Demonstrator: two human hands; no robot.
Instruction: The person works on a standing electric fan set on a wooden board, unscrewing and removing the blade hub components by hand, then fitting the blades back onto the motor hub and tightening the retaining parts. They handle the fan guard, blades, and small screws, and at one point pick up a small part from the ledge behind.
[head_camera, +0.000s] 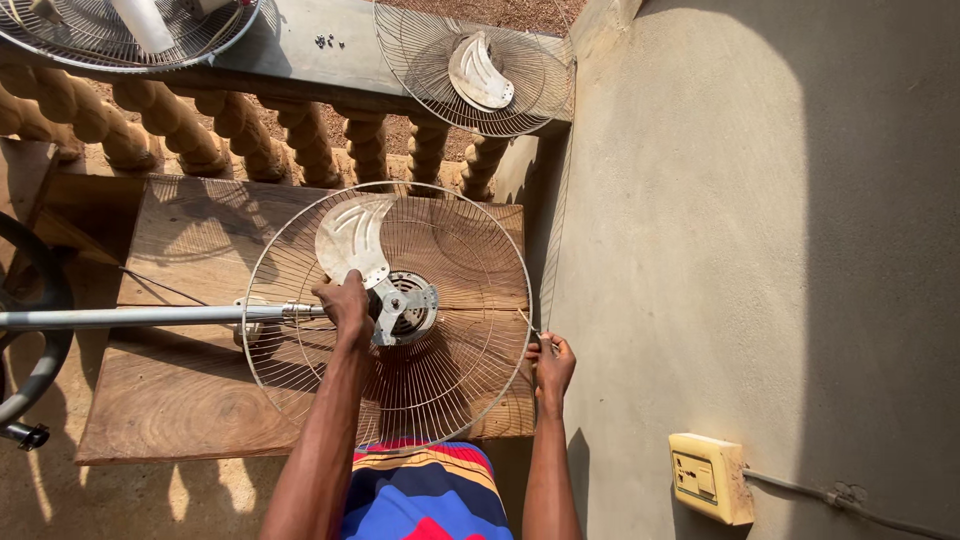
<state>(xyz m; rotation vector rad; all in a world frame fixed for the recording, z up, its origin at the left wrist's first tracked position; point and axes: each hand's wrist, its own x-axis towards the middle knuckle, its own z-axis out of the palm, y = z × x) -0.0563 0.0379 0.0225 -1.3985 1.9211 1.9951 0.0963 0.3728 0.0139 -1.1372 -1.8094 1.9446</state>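
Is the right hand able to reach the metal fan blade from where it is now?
Probably yes. The right hand pinches the rim of the wire guard, beside it. The fan blade lies uncovered on the open side of the guard, and only the left hand rests near the motor hub.

A second wire fan guard (478, 68) lies on the ledge (300, 50) — a yellow wall socket (710, 477) lower right.
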